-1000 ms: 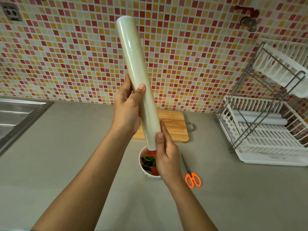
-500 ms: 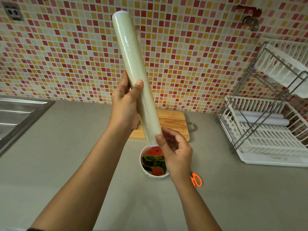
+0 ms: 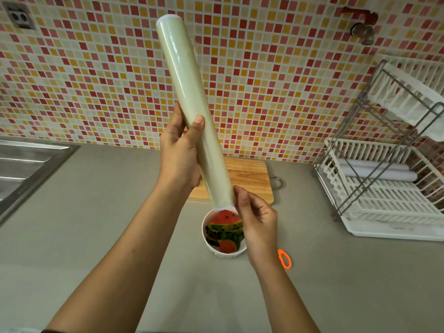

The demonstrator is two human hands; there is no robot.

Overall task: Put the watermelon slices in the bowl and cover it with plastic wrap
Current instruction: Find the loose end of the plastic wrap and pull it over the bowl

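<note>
My left hand [image 3: 179, 156] gripped the plastic wrap roll [image 3: 185, 75] below its middle, thumb laid across the front, forearm raised. My right hand [image 3: 258, 219] sat at the roll's lower end, fingers curled, thumb tip against the film; I could not tell whether it pinched anything. The roll stood tilted, its lower end just above the bowl [image 3: 204, 233], which held the watermelon slices [image 3: 225, 227]. Behind the bowl lay a cutting board [image 3: 249, 179]; just right of it, orange scissors [image 3: 284, 258]; far right, a dish rack [image 3: 384, 203]; far left, the sink [image 3: 24, 164].
</note>
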